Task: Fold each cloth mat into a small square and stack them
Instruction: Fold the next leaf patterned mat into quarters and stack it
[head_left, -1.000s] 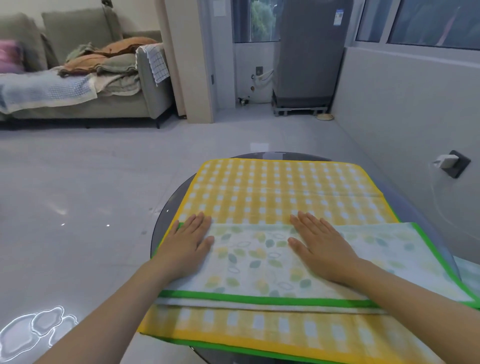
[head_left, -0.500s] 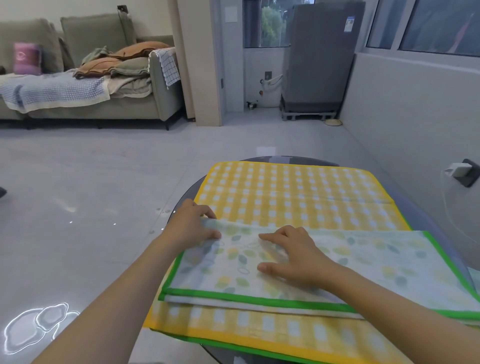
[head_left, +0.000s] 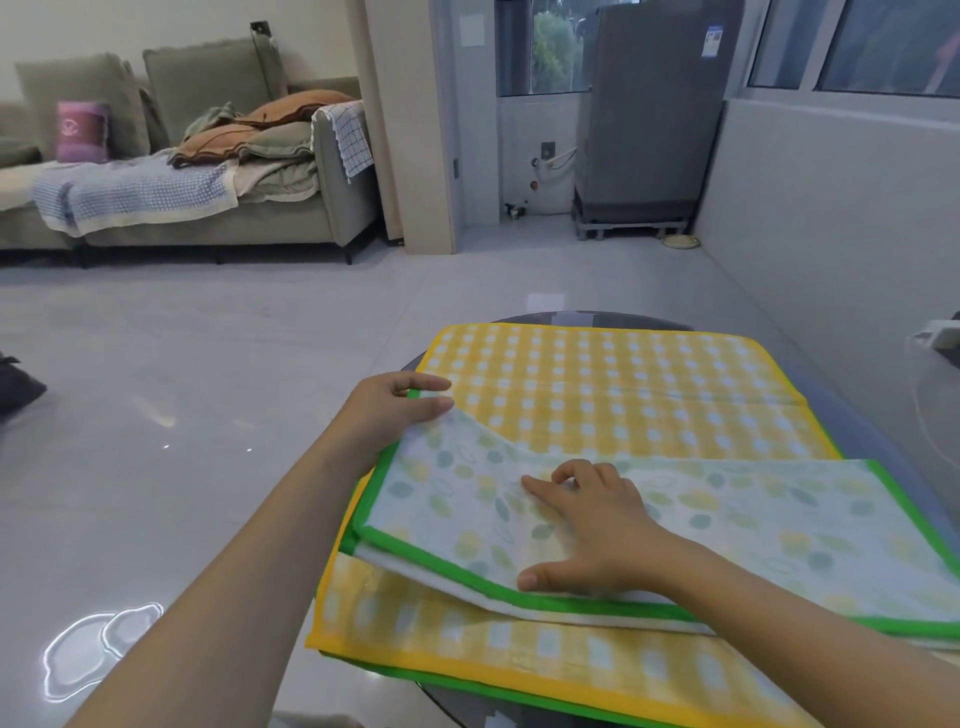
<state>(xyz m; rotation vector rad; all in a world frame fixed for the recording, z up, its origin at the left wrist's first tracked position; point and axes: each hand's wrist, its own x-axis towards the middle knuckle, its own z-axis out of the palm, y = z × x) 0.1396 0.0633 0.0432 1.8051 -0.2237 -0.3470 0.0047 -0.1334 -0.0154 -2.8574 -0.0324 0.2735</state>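
Note:
A white leaf-print mat with a green border (head_left: 737, 525), folded into a long strip, lies across a larger yellow checked mat (head_left: 613, 395) spread on the round glass table (head_left: 878, 431). My left hand (head_left: 389, 410) pinches the strip's far left corner and lifts it slightly off the yellow mat. My right hand (head_left: 592, 525) rests on the strip near its middle, fingers bent and fingertips pressing the cloth down.
A white wall runs close along the table's right side, with a plug and cable (head_left: 935, 338) on it. A grey sofa (head_left: 208, 171) piled with cushions and blankets stands far left across the tiled floor (head_left: 182, 389). A covered appliance (head_left: 644, 114) stands at the back.
Both hands lay flat on the strip a second ago. My left hand has since taken hold of the left corner and raised it; my right hand has bent its fingers and slid toward the middle.

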